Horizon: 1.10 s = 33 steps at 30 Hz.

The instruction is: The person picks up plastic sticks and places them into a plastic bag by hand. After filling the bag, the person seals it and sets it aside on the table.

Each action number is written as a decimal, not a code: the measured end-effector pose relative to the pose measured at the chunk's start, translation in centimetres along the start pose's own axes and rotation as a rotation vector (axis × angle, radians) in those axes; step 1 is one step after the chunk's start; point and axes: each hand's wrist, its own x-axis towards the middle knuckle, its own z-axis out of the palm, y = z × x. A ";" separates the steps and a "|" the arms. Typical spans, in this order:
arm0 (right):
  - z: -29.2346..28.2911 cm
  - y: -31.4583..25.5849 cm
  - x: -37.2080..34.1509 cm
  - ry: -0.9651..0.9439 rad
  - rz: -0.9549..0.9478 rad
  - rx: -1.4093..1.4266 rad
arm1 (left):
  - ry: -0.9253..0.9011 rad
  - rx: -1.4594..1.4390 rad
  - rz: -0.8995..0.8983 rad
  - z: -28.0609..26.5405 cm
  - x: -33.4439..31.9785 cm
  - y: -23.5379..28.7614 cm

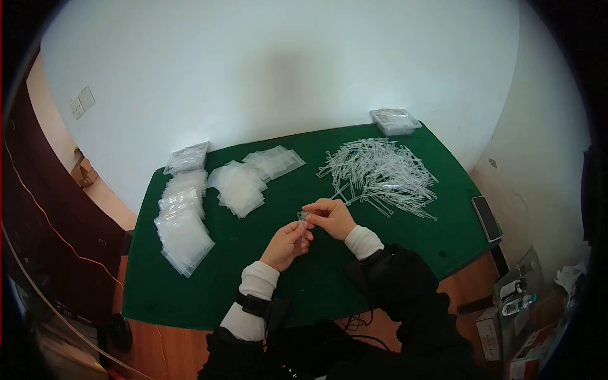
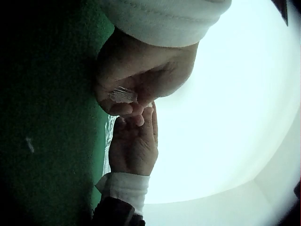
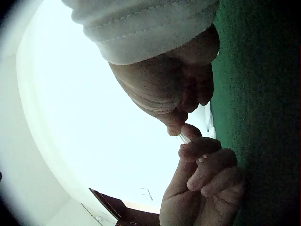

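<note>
Over the front middle of the green table, my left hand (image 1: 287, 246) grips a small bundle of clear plastic sticks (image 1: 303, 217) between thumb and curled fingers. Their lower ends (image 2: 123, 95) show against the palm in the left wrist view. From the right, my right hand (image 1: 333, 217) meets the left, its thumb and fingertips pinching the top of the bundle. In the right wrist view a short clear piece (image 3: 184, 138) shows between the two hands' fingertips; the rest is hidden by fingers. Behind the right hand lies a loose heap of clear sticks with looped ends (image 1: 383, 174).
Clear flat bags (image 1: 183, 231) lie fanned in a row at the left, with more bags (image 1: 240, 189) at the centre back. Filled clear packs stand at the back left (image 1: 188, 158) and back right (image 1: 396, 121). A phone (image 1: 486, 218) lies at the right edge.
</note>
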 end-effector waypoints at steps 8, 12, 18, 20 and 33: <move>0.1 -0.1 0.0 0.009 0.082 0.011 | 0.046 0.023 0.025 0.2 0.1 -0.1; 0.0 -0.2 -0.1 -0.020 0.069 -0.021 | 0.080 0.093 0.011 0.4 0.0 0.0; -0.1 -0.3 -0.1 -0.071 0.047 -0.079 | 0.073 0.075 0.017 -0.1 0.2 0.0; 0.0 -0.4 -0.2 -0.068 0.043 -0.091 | 0.072 0.077 0.017 0.1 0.1 0.1; 0.0 -1.0 -0.2 -0.013 0.017 -0.039 | 0.016 0.319 0.130 0.1 -0.2 -0.1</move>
